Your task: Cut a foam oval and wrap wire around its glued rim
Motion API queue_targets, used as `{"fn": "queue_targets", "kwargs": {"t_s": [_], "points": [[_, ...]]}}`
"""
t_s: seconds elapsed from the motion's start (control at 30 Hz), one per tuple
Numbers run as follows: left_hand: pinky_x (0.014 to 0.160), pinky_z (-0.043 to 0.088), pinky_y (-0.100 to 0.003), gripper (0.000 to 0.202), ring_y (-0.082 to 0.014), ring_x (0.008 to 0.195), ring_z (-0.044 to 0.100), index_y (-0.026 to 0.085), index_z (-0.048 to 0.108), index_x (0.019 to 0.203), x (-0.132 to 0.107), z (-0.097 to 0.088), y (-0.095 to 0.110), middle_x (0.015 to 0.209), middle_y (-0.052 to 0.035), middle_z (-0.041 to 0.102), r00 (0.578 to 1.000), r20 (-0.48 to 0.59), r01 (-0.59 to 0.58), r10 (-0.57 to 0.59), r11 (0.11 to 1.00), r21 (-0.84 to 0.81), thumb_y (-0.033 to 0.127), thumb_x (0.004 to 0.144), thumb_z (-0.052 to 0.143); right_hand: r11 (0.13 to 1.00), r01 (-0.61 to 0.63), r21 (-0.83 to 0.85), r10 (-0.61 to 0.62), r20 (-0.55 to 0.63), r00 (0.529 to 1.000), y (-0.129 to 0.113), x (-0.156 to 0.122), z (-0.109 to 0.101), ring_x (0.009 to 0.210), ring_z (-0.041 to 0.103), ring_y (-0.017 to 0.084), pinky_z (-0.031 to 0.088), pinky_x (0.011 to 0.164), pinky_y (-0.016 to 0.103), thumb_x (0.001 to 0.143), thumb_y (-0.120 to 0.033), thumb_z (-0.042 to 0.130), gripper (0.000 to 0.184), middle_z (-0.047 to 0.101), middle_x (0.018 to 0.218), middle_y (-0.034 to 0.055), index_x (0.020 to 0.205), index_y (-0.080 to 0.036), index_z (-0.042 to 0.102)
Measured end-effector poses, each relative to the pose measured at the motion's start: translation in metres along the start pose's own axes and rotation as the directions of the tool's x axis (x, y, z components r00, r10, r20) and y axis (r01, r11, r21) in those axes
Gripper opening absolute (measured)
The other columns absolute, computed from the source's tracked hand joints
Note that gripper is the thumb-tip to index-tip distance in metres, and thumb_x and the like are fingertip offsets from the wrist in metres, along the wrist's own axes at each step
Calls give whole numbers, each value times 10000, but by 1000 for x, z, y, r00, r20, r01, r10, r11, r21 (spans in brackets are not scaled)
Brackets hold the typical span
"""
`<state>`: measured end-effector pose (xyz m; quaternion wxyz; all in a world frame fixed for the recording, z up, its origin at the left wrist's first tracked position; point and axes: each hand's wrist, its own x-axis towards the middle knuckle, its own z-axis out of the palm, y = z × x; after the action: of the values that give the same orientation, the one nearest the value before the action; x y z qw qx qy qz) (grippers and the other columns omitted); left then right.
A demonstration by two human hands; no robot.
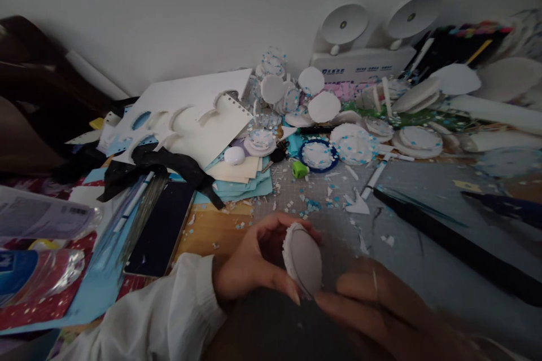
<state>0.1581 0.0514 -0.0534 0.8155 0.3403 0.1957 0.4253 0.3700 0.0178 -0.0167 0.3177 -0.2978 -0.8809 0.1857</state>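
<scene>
My left hand (248,259) is closed around a round white disc (307,262), held tilted on its edge above the near side of the table. The disc has a smooth flat face, and a ruffled white strip runs along its rim. My right hand (376,299), smeared by motion and wearing a thin ring, has a fingertip at the disc's lower edge. Its thumb is hidden. Beyond my hands, small white and blue bits (311,203) lie scattered on a grey cutting mat (271,220).
Decorated white discs (351,144) crowd the back, before a white box with two round heads (364,65). To the left lie cut-out white sheets (199,124), black tape-like strips (178,163), a dark phone (163,228) and a clear bottle (42,276). A long black tool (453,242) crosses the right side.
</scene>
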Motion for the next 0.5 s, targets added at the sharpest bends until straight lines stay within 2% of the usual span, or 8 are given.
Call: {"fn": "queue_targets", "kwargs": {"t_s": [0.1, 0.23, 0.37, 0.43, 0.5], "points": [[862, 462, -266, 637, -169, 1026, 620, 225, 655, 1057, 0, 0, 0, 1088, -50, 691, 1000, -12, 12, -12, 1000, 3, 222, 477, 917, 1000, 21, 15, -21, -1, 1000, -1, 3, 3, 678, 638, 57, 524, 670, 71, 1008, -249, 402, 224, 684, 758, -37, 1071, -238, 617], [862, 462, -255, 620, -156, 1019, 619, 233, 660, 1049, 2, -1, 1, 1071, -34, 693, 1000, -13, 2, -2, 1000, 11, 222, 485, 916, 998, 60, -28, -62, -73, 995, 0, 4, 9, 723, 619, 72, 515, 685, 143, 1014, -213, 388, 249, 695, 831, -26, 1106, -196, 619], [869, 470, -268, 598, -165, 1007, 630, 239, 656, 1075, 1, -2, 1, 1081, -34, 691, 999, -18, 27, -27, 999, -35, 274, 532, 902, 989, 135, -62, -142, -142, 980, 2, 3, 9, 860, 583, 103, 462, 852, 239, 972, -109, 445, 210, 664, 894, -5, 1052, -170, 629], [865, 478, -278, 593, -177, 994, 637, 220, 650, 1099, -1, -3, 2, 1089, -51, 687, 997, -29, 68, -70, 996, -61, 320, 565, 886, 986, 153, -64, -160, -132, 978, 2, 3, 7, 939, 561, 126, 408, 944, 289, 970, -103, 443, 222, 655, 931, 5, 1078, -160, 628], [869, 482, -289, 600, -193, 994, 640, 190, 647, 1113, -1, -2, 3, 1082, -70, 687, 994, -32, 105, -107, 992, -73, 361, 583, 871, 988, 145, -52, -150, -119, 981, 1, 4, 5, 954, 550, 132, 381, 972, 296, 983, -113, 424, 239, 658, 931, 8, 1093, -157, 632]]}}
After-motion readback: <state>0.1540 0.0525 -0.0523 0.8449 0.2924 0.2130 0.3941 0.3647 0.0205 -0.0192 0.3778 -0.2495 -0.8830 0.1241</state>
